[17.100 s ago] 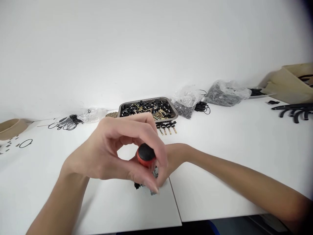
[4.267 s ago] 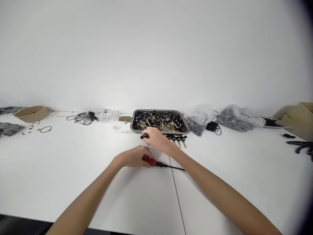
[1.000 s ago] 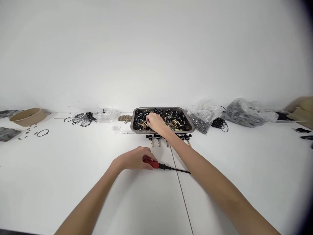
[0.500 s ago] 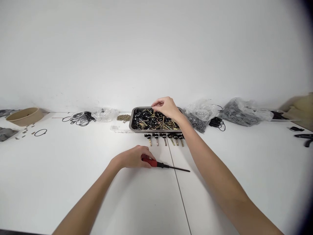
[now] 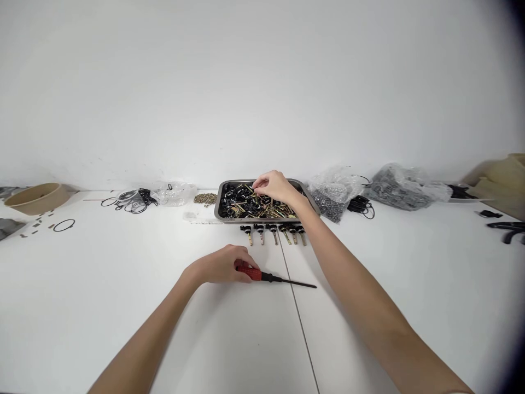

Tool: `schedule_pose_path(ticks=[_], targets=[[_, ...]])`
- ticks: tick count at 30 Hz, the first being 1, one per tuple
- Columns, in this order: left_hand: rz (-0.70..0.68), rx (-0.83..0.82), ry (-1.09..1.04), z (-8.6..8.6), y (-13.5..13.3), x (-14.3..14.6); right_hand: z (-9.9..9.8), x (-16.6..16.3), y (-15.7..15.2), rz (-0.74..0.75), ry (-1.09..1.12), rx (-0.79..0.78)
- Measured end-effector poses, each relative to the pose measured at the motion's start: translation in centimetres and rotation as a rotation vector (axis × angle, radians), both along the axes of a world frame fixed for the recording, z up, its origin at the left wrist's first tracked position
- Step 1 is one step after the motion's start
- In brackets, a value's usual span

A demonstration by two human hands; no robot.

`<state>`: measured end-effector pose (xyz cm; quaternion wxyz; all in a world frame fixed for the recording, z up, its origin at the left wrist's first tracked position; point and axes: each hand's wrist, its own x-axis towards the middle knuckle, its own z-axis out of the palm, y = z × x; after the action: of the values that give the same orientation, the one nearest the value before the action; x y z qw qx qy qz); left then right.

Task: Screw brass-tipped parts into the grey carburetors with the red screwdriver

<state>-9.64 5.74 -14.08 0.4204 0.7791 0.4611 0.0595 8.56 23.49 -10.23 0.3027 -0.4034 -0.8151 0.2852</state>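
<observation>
My left hand [image 5: 230, 265] is wrapped round the red handle of a screwdriver [image 5: 256, 274], whose dark shaft points right, low over the white table. Farther back, my right hand [image 5: 274, 186] is over a dark metal tray [image 5: 219, 210] heaped with black clamp-like parts and brass-coloured screws [image 5: 273, 208]. Its thumb and fingertips are pinched together at the heap; whatever lies between them is too small to make out. Along the tray's front edge several black clamps with screws [image 5: 260, 232] lie in a row, screws towards me.
Left of the tray are a pile of small brass pieces [image 5: 205, 198], a clear plastic bag [image 5: 176, 194], black cords [image 5: 133, 200] and a tan bowl [image 5: 39, 200]. To its right lie bags of dark parts [image 5: 332, 197], more black loops [image 5: 361, 206] and black-handled pliers [image 5: 508, 227].
My right hand has lowered slightly towards the heap in the tray, its fingers still pinched. The left hand keeps the screwdriver in nearly the same place, and the view has shifted a little.
</observation>
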Motion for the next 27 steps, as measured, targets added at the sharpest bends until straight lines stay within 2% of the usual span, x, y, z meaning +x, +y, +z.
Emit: schedule_pose_path(ticks=[6, 15, 22, 27], targets=[[0.001, -0.004, 0.001, 0.0, 0.0, 0.0, -0.2, 0.1, 0.3, 0.006, -0.040, 0.022], [-0.001, 0.003, 0.003, -0.1, 0.0, 0.0, -0.2, 1.2, 1.1, -0.186, 0.127, 0.130], [0.002, 0.006, 0.001, -0.1, 0.0, 0.0, -1.0, -0.9, 1.0, -0.189, 0.344, 0.168], [0.001, 0.002, 0.001, 0.0, 0.0, 0.0, -1.6, -2.5, 1.1, -0.143, 0.326, 0.214]])
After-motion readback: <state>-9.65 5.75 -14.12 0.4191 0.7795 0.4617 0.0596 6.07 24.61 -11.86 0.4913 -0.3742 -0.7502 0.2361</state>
